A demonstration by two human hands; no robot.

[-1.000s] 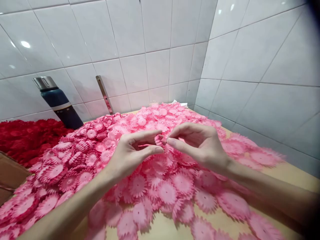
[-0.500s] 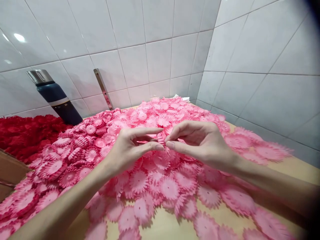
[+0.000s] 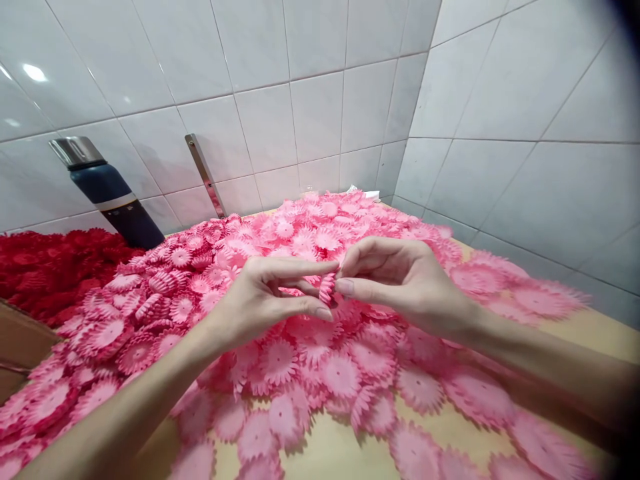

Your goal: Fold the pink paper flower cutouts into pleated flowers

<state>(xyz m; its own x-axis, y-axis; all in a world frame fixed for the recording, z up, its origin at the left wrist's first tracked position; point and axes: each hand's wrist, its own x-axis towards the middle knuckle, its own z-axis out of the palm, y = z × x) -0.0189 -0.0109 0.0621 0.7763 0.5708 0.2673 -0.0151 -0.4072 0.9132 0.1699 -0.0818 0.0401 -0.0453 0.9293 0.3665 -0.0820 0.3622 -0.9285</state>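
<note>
A small curled pink petal piece (image 3: 327,287) is between my two hands, above the heap of pink scalloped discs (image 3: 340,375). My left hand (image 3: 270,293) has its thumb and fingers around the piece, with the thumb below and a finger stretched out above it. From the right, my right hand (image 3: 400,277) pinches the piece's edge between thumb and fingertips. Dark pink curled pieces (image 3: 165,283) lie heaped to the left of my hands.
A dark blue bottle (image 3: 117,200) with a steel cap stands tilted in view at the left, beside a red heap (image 3: 65,267). A metal strip (image 3: 205,175) rests against the tiled wall (image 3: 265,127). Brown cardboard (image 3: 23,340) shows at the left edge.
My left hand's fingers have spread a little wider and its thumb has lowered. The small curled piece shows more plainly between my hands.
</note>
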